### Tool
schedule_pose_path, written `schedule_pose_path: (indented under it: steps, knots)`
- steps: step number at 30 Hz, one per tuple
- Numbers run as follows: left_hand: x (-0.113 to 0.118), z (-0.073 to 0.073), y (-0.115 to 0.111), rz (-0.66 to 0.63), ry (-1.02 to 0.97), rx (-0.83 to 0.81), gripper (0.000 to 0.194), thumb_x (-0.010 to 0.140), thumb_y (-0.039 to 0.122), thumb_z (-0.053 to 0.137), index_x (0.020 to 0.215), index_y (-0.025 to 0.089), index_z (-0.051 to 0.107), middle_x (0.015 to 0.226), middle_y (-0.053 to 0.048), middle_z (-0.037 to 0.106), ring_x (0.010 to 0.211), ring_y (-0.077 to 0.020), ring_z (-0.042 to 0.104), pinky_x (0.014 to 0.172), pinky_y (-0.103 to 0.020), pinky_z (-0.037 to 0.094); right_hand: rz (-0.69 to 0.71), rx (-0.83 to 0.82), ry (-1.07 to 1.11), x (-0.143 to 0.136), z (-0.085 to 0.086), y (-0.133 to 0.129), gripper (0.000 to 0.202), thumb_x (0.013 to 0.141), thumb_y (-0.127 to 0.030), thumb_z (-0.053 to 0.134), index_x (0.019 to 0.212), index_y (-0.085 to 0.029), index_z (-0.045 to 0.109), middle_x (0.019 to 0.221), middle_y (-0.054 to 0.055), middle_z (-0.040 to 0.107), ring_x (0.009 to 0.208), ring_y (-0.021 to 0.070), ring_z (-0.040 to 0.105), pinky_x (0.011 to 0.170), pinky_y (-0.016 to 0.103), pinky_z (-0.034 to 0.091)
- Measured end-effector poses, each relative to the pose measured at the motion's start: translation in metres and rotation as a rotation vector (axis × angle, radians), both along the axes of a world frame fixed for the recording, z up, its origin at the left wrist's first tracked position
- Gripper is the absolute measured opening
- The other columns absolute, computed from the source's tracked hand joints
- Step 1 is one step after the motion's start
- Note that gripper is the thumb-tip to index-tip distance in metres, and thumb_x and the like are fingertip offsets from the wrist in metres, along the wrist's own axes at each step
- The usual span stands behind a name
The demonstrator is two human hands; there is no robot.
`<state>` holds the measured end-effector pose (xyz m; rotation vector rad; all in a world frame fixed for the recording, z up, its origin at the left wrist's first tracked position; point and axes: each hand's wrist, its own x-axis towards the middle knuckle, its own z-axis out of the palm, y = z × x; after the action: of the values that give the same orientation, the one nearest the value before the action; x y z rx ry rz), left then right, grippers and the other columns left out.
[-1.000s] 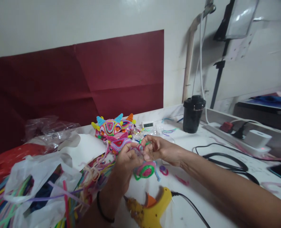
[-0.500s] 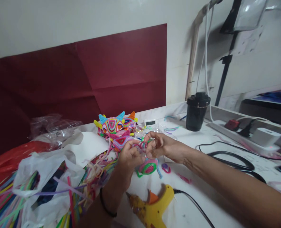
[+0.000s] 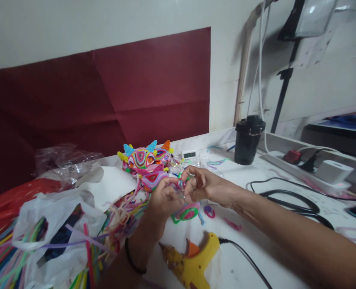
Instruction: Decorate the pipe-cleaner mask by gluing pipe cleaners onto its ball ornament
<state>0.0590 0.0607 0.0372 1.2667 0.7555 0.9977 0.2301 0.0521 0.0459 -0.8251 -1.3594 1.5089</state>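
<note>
Both hands meet above the white table, fingertips close together. My left hand (image 3: 166, 196) is closed in a pinch, a dark band round its wrist. Opposite it, my right hand (image 3: 198, 185) has bent fingers pinched near a small coloured piece (image 3: 181, 184), blue-white and green, mostly hidden by the fingers. Just below the fingertips lies a pink and green spiral piece (image 3: 190, 212). A small purple and pink loop (image 3: 209, 211) is to its right. Behind my left hand are colourful fuzzy figures (image 3: 142, 158) with blue and orange horns.
A yellow glue gun (image 3: 194, 263) lies in front with its cord trailing right. Bundled coloured stems (image 3: 90, 257) and a white plastic bag (image 3: 57, 208) fill the left. Behind right stand a black cup (image 3: 248, 140) and a power strip (image 3: 304, 170). A small display (image 3: 189, 155) is at the back.
The fingertips have shifted slightly around the small piece, and its blue-white part shows more between them. The whole view has moved slightly; the surrounding objects keep their places.
</note>
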Motion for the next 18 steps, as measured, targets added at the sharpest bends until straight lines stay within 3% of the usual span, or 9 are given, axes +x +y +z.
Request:
schedule_pose_path:
  steps: [8, 18]
  knots:
    - [0.001, -0.002, 0.003, 0.057, -0.062, 0.024, 0.047, 0.052, 0.014, 0.077, 0.095, 0.018, 0.058, 0.052, 0.01, 0.047, 0.045, -0.0052, 0.037, 0.049, -0.018, 0.032, 0.064, -0.05, -0.001, 0.009, 0.006, 0.002, 0.045, 0.056, -0.015, 0.083, 0.089, -0.019, 0.053, 0.071, 0.0, 0.073, 0.06, 0.0124, 0.063, 0.062, 0.026, 0.043]
    - [0.001, -0.002, 0.004, 0.07, -0.067, 0.027, 0.048, 0.051, 0.013, 0.075, 0.095, 0.017, 0.057, 0.051, 0.01, 0.047, 0.045, -0.0049, 0.037, 0.048, -0.017, 0.032, 0.074, -0.046, 0.002, 0.009, 0.004, 0.003, 0.041, 0.056, -0.009, 0.077, 0.088, -0.019, 0.053, 0.072, -0.002, 0.072, 0.061, 0.0116, 0.063, 0.062, 0.025, 0.044]
